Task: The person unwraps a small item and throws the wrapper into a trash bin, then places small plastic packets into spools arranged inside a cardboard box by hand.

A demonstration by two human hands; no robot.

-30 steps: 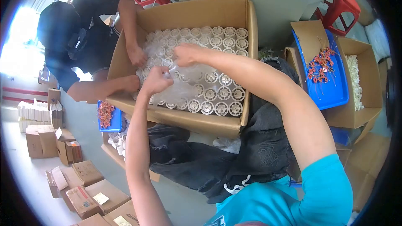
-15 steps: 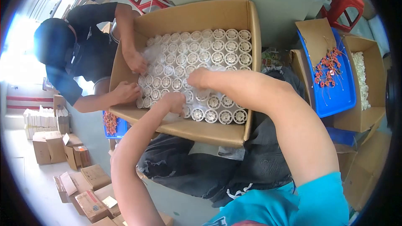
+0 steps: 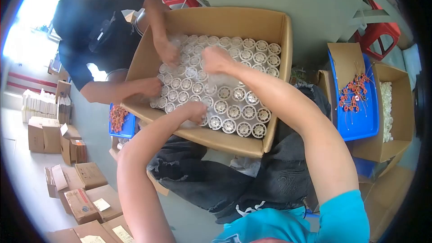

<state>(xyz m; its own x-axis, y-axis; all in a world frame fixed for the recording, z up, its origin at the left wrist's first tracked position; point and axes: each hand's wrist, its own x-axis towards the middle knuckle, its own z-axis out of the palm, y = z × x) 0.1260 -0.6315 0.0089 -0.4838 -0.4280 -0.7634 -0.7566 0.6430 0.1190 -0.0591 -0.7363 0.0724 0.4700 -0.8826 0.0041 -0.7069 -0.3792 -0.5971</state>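
A large open cardboard box [image 3: 225,140] holds rows of round white plastic parts [image 3: 243,129], standing upright. Thin clear plastic film [image 3: 221,80] lies over some of them. My right hand [image 3: 217,60] is closed on the film above the middle rows. Near the box's front wall, my left hand [image 3: 196,111] is closed low over the parts; what it grips, if anything, is too small to make out. A co-worker's two hands [image 3: 168,53] reach in over the left side of the box, apart from mine.
Right of the box, a blue tray [image 3: 363,126] with red wired parts rests by a carton of white pieces [image 3: 385,112]. Another blue tray [image 3: 129,126] is at the left. Several cartons [image 3: 43,136] stand lower left. A red stool [image 3: 380,33] is upper right.
My right hand has risen toward the back of the box with film. My left hand stays near the front wall. The co-worker's upper hand has moved farther over the parts.
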